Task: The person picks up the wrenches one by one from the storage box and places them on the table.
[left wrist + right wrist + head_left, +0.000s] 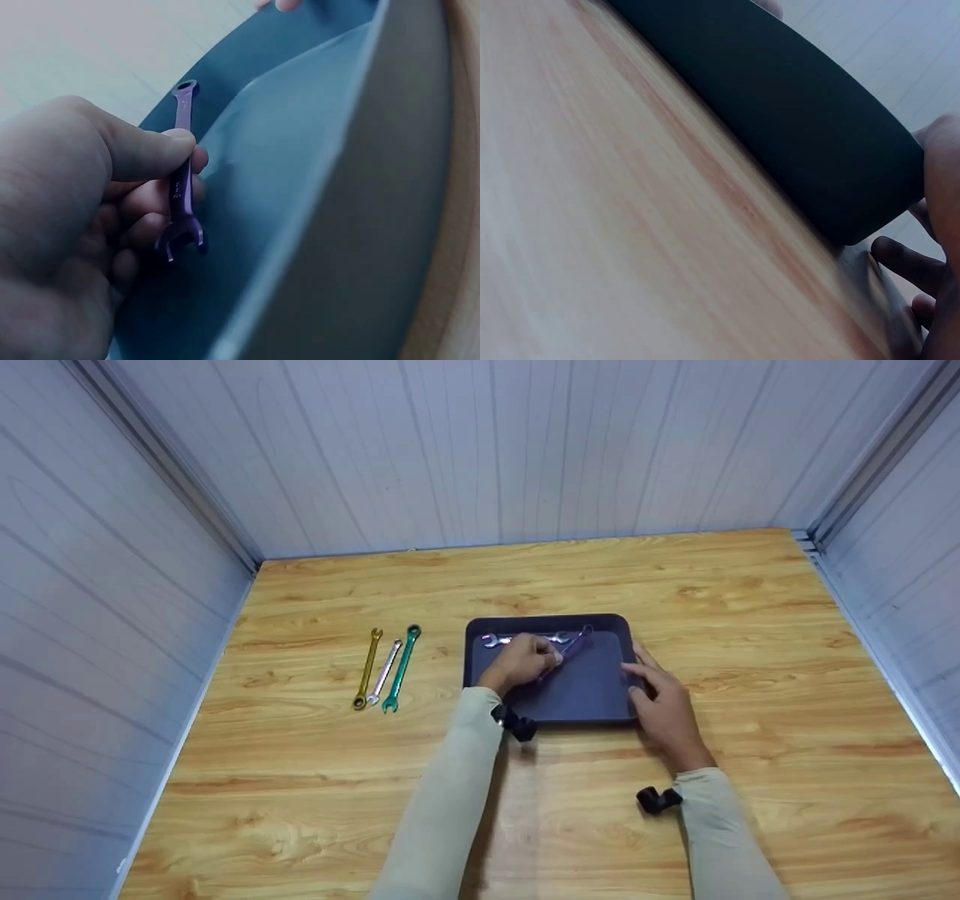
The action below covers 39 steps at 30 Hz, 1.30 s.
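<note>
My left hand (pixel 523 661) is over the dark tray (pixel 589 694), pinching a purple combination wrench (pixel 182 191) between thumb and fingers. In the left wrist view the wrench's open end points toward the camera and its ring end points away. A silver wrench (pixel 491 641) lies along the tray's far side, its middle hidden behind my left hand. At the tray's right side, my right hand (pixel 666 709) holds the rim, thumb and a finger over the edge. The right wrist view shows the tray's outer wall (pixel 780 112) and some fingers beside its corner.
Left of the tray, a gold wrench (pixel 367 669), a pinkish-silver wrench (pixel 385 671) and a teal wrench (pixel 403 669) lie side by side on the wooden table (pixel 300 780). Pale panel walls (pixel 465 450) enclose the table at the back and both sides.
</note>
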Tool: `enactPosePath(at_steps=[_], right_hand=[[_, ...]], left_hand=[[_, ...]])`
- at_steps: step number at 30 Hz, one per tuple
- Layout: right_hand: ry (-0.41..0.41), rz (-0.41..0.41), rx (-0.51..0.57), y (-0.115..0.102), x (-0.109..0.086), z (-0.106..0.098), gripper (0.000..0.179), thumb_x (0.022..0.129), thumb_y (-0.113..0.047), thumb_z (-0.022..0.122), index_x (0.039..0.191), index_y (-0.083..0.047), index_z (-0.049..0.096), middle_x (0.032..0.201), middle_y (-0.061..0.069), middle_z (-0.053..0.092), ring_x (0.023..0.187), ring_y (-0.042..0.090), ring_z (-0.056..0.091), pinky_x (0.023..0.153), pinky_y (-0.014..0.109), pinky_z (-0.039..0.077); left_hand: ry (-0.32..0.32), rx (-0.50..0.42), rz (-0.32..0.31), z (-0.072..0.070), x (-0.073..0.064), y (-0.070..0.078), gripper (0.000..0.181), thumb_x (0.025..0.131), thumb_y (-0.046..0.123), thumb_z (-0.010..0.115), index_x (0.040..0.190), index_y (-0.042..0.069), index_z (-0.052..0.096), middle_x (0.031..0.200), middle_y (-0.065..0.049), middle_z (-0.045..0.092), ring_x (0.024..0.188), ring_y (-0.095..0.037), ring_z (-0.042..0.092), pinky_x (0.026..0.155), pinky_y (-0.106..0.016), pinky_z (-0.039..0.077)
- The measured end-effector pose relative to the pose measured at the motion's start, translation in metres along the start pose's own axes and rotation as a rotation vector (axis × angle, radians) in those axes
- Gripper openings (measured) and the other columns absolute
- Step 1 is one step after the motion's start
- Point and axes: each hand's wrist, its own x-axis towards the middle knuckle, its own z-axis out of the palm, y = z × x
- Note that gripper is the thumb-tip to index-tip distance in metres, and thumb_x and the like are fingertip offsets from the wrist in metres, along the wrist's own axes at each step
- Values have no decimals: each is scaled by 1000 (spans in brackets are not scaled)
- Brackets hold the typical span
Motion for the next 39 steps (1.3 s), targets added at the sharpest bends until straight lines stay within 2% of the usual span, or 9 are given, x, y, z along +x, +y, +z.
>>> enactPosePath(at_steps=[6, 12, 17, 25, 34, 39], right_hand=[[0, 3, -3, -2, -1, 0, 38, 91, 6, 58, 128, -2, 67, 154, 3, 43, 143, 22, 35, 115, 48, 28], [2, 12, -11, -2, -1, 0, 38, 91, 4, 58, 128, -4, 67, 154, -1, 43, 143, 20, 36, 115, 46, 28], [2, 14, -13, -2, 0, 0, 38, 92, 4, 58, 128, -4, 67, 154, -3, 43, 143, 20, 35, 116, 45, 28], [0, 5, -23, -2, -1, 0, 39, 92, 5, 56, 128, -3, 67, 155, 1, 43, 142, 19, 36, 113, 45, 30], [-7, 1, -7, -2, -1, 0, 39, 92, 5, 56, 129, -3, 66, 155, -2, 42, 143, 19, 35, 114, 45, 30], [-7, -3, -10, -2, 0, 0, 39, 93, 5, 57, 129, -2, 66, 155, -1, 42, 143, 20, 35, 114, 46, 30]], left_hand=[[3, -82, -11, 0, -1, -1, 20, 96, 16, 68, 82, 2, 72, 62, 4, 55, 56, -10, 51, 54, -24, 40], [-4, -122, 24, -1, 0, -2, 15, 94, 14, 69, 85, 2, 74, 69, 6, 57, 66, -9, 50, 61, -24, 39], [-22, -178, 48, -1, -1, -3, 15, 94, 10, 68, 90, -4, 73, 72, 6, 57, 67, -11, 51, 62, -23, 40], [-30, -205, 49, -1, -1, -4, 16, 94, 10, 68, 94, -5, 73, 76, 5, 60, 64, -13, 51, 56, -22, 39], [-47, -257, 41, -2, -1, -5, 17, 92, 8, 69, 96, -8, 73, 79, 4, 63, 66, -13, 52, 59, -24, 42], [-49, -267, 26, -3, -1, -5, 13, 92, 8, 69, 92, -4, 74, 80, 4, 63, 66, -13, 52, 59, -24, 42]])
